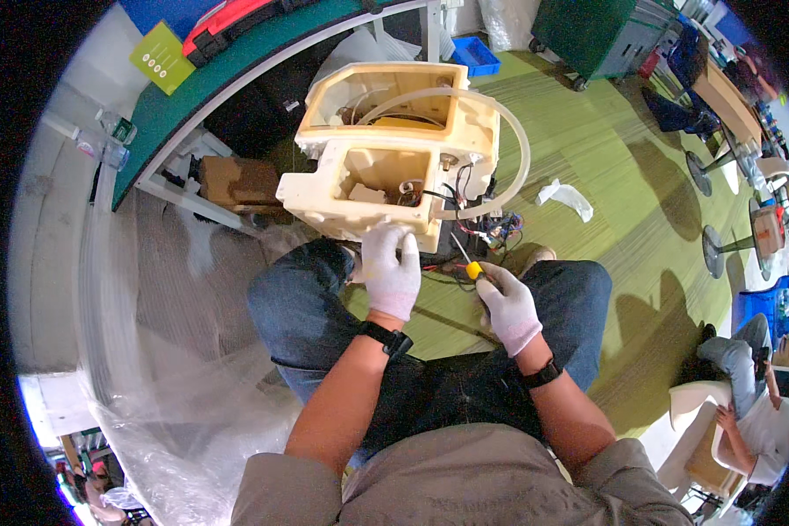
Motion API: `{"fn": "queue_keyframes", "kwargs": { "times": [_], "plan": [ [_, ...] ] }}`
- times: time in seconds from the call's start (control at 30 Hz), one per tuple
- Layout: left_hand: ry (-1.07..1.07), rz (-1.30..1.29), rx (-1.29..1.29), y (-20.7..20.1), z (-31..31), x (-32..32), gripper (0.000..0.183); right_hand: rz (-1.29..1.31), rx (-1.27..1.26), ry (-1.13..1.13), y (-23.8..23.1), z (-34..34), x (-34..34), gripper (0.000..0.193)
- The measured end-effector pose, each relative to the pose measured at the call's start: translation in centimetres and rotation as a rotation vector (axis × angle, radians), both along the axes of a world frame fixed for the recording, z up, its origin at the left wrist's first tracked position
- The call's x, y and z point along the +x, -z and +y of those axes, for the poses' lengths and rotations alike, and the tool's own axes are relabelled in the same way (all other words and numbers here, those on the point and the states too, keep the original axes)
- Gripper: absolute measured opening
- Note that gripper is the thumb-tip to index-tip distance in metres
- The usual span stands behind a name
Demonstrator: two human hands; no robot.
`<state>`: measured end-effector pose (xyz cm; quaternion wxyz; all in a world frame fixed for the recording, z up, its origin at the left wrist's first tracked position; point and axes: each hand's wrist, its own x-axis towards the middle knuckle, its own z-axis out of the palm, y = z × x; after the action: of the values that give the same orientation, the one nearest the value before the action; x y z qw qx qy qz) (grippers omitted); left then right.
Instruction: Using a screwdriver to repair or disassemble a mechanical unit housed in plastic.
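In front of me stands a yellowed white plastic housing [359, 138] with two open compartments, the far one larger. A translucent hose [524, 149] loops out over its right side. My left hand [391, 270], in a white glove, is at the housing's near wall, its thumb apart from the fingers; the fingertips are partly hidden. My right hand [510, 309], also gloved, is closed around a screwdriver [474, 269] with a yellow and black handle. The screwdriver's shaft points up and left toward the housing's near right corner. Loose coloured wires [502, 230] hang beside that corner.
A green-topped bench [162, 110] runs along the left, with a cardboard box [241, 182] beneath. Crumpled white material [566, 200] lies on the green floor at right. Plastic sheeting [184, 421] spreads at lower left. A green cabinet [598, 39] stands far right; a seated person [749, 421] is at right.
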<state>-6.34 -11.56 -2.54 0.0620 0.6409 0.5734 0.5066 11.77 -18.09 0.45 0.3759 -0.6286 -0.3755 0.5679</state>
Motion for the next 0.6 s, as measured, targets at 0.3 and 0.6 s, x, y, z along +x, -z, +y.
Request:
{"fn": "queue_keyframes", "kwargs": {
  "times": [0.3,0.6],
  "plan": [
    [0.031,-0.251,-0.258,0.3,-0.8,1.1,0.011,-0.013,0.042,-0.007,0.5,1.3,-1.8,0.038],
    [0.567,-0.93,-0.981,3.4,-1.0,2.9,0.037,0.048,0.08,0.018,2.1,0.7,-2.4,0.038]
  ]
}}
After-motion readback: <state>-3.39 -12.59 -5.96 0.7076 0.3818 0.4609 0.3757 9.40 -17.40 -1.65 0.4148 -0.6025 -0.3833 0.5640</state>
